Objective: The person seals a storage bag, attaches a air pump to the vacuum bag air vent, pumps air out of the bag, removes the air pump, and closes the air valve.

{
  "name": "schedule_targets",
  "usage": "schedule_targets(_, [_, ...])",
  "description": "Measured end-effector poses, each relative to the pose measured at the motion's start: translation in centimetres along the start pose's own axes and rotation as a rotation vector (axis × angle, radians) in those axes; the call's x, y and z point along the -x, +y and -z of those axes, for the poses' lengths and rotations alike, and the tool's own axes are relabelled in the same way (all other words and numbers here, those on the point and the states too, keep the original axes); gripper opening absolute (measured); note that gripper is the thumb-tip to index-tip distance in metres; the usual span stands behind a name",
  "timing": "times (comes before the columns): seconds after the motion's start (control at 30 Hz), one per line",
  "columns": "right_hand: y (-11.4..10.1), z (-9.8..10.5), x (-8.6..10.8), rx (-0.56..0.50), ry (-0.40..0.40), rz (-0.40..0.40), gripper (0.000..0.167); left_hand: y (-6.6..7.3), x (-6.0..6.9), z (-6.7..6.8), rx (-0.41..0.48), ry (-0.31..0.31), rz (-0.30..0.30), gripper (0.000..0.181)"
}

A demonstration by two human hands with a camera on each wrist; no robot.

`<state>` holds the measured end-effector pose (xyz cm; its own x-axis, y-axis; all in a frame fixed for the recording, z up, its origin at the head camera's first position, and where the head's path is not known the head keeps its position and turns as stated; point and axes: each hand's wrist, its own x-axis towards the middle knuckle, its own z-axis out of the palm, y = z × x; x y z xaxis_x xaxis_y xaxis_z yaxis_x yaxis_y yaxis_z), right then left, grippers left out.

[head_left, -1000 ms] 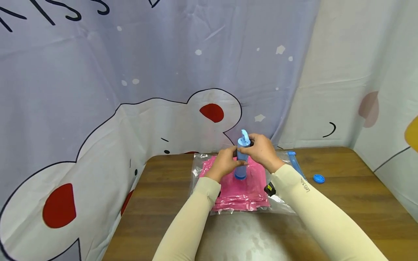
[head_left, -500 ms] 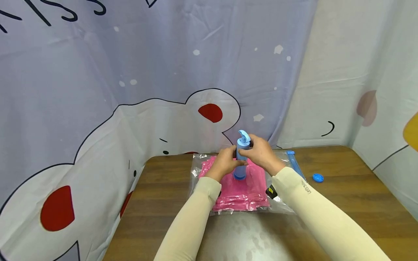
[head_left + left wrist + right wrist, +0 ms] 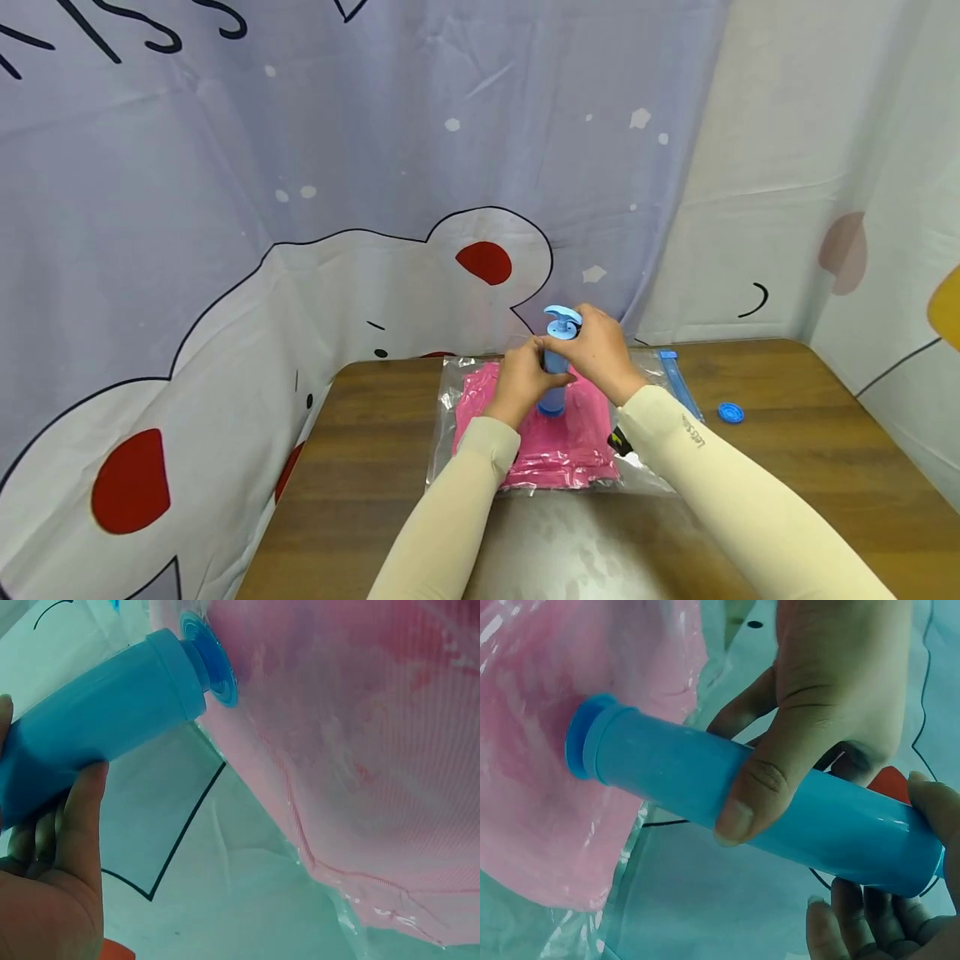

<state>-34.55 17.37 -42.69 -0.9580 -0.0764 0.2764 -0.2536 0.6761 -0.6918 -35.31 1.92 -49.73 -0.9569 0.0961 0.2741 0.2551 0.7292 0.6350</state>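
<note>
A blue hand pump (image 3: 553,403) stands upright, its flanged foot on a clear plastic storage bag (image 3: 441,442) with folded pink fabric (image 3: 551,462) inside. My left hand (image 3: 520,385) grips the pump's barrel around the middle, the thumb crossing its front in the right wrist view. Higher up, my right hand (image 3: 604,353) holds the barrel's top end just under the light blue handle (image 3: 562,313). In the left wrist view the pump's foot (image 3: 210,660) meets the bag's surface, and a hand (image 3: 56,892) curls at the barrel. What lies under the foot is hidden.
A round blue cap (image 3: 731,412) lies on the wooden table (image 3: 795,450) to the right of the bag. Along the bag's right side runs a blue strip (image 3: 679,385). Printed curtains (image 3: 390,300) hang behind the table's far edge.
The pump's handle has turned, so its long end points left now. My right hand has shifted slightly up and left, and the left hand a little right; both stay on the pump.
</note>
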Motion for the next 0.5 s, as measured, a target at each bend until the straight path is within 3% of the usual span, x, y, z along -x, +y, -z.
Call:
schedule_targets(0.23, [0.3, 0.5, 0.0, -0.028, -0.014, -0.025, 0.061, -0.2, 0.4, -0.3, 0.037, 0.015, -0.02, 0.056])
schedule_targets(0.5, [0.9, 1.1, -0.4, -0.098, -0.099, -0.066, 0.057, -0.6, 0.3, 1.0, 0.186, -0.162, -0.025, 0.067])
